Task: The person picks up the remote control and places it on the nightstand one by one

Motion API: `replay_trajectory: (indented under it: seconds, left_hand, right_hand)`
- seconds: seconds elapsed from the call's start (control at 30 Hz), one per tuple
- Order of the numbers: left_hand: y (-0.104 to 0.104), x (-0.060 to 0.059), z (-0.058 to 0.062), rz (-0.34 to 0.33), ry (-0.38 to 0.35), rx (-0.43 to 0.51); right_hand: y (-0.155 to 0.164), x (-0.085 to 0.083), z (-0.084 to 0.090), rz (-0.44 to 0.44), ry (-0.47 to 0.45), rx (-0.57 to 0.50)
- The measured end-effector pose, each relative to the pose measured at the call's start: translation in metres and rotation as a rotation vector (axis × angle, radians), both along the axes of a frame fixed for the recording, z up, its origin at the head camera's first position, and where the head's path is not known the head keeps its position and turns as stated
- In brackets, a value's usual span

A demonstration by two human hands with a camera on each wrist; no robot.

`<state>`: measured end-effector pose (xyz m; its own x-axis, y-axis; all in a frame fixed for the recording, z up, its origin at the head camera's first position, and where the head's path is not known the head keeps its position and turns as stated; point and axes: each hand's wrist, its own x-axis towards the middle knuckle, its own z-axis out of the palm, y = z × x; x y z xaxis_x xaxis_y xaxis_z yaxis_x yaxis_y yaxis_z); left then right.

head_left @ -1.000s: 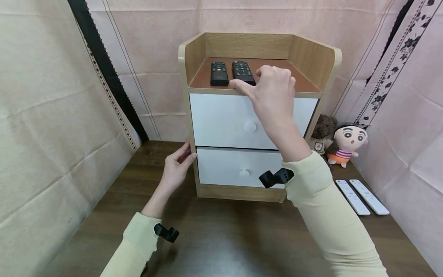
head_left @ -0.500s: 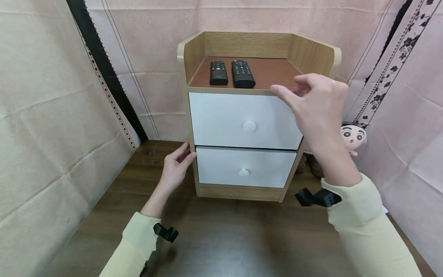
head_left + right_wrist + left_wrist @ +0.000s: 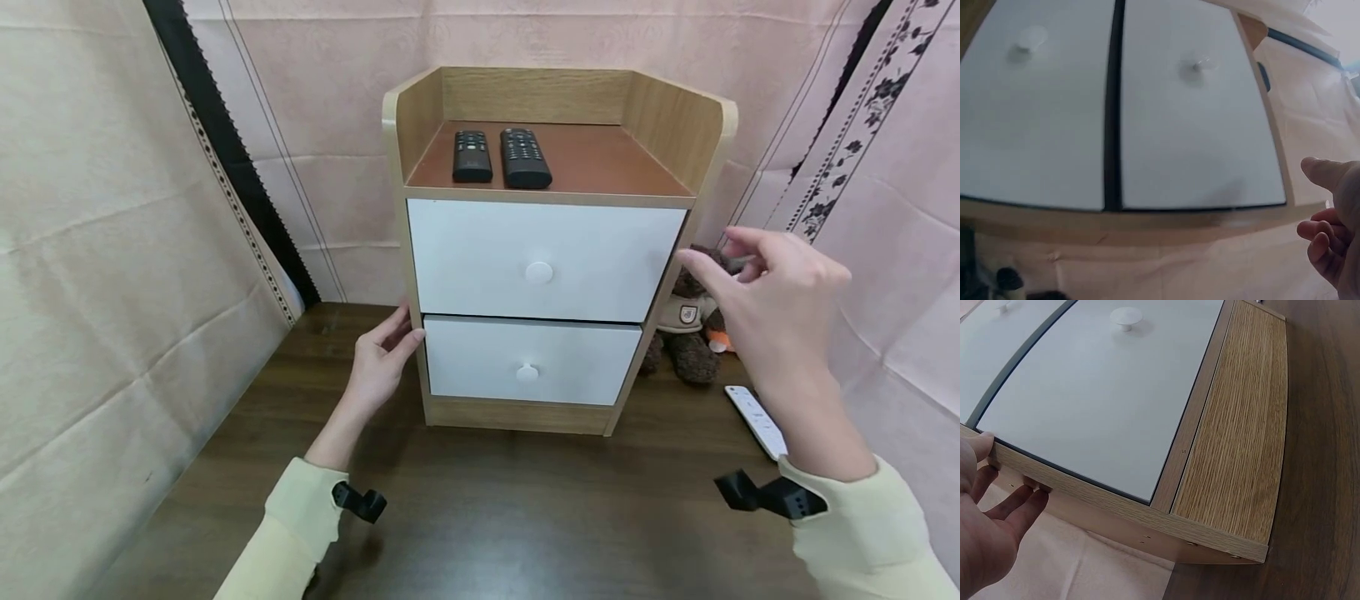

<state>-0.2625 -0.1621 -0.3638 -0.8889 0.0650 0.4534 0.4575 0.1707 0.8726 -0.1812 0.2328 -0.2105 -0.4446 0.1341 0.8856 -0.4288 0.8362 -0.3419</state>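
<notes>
A small wood-trimmed cabinet (image 3: 517,418) with two white drawers stands on the dark table. My left hand (image 3: 378,362) rests at its left edge, thumb on the front edge and fingertips against the side panel, as the left wrist view shows. Both the upper drawer (image 3: 472,258) and the lower drawer (image 3: 472,358) are pushed in. Two black remote controls, a smaller one (image 3: 472,157) and a larger one (image 3: 525,158), lie side by side on the brown top shelf (image 3: 600,158). Right of the cabinet, my right hand (image 3: 783,300) hovers with nothing in it, fingers loosely bent.
Behind the right hand sits a brown teddy bear (image 3: 692,358), with an orange bit of a doll (image 3: 718,340) beside it. A white remote control (image 3: 753,417) lies on the table (image 3: 525,517), partly behind the right forearm. Pale cloth (image 3: 315,100) hangs around the table.
My right hand has moved away from the larger black remote control, rightward and down past the cabinet's right side. The left hand has stayed at the left edge.
</notes>
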Motion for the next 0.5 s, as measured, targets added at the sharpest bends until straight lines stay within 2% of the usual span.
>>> replay_trajectory:
  seconds: [0.17, 0.5]
  left_hand:
    - [0.0, -0.001, -0.001, 0.006, -0.01, -0.001]
    - [0.001, 0.0, 0.0, 0.001, -0.004, 0.001]
  right_hand:
    - [0.024, 0.0, -0.024, -0.01, 0.015, -0.034]
    - [0.072, 0.01, -0.064, -0.083, -0.127, -0.165]
